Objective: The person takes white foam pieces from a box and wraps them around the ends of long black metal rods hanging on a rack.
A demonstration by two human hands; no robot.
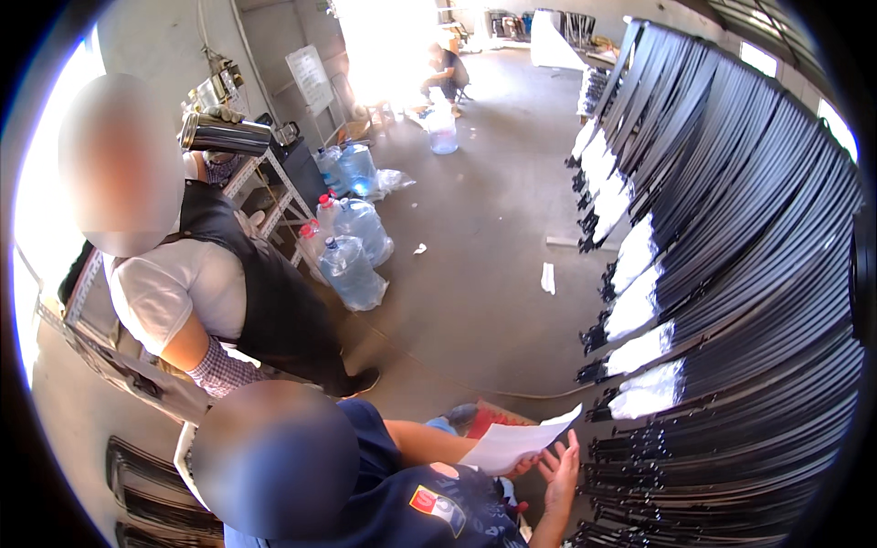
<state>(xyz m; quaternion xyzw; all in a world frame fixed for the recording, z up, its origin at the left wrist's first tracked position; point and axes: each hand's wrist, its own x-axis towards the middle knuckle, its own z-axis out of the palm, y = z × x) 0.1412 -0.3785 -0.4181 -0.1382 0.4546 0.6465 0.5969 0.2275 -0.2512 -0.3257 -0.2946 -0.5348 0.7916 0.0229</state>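
Observation:
Neither my left hand nor my right hand shows in the head view. In front of me a person in a navy shirt holds a white sheet of paper. One bare forearm reaches to the sheet from the left. A spread hand is at its right edge, on a forearm rising from the lower edge; it appears to be this person's other hand. At the left, a person in a dark apron with checked sleeve covers raises a shiny dark metal cylinder in a gloved hand.
Long black strips hang in dense rows along the right, some with white wrapping. Large water bottles stand by a metal shelf at the left. A cable crosses the floor. Another person sits far back.

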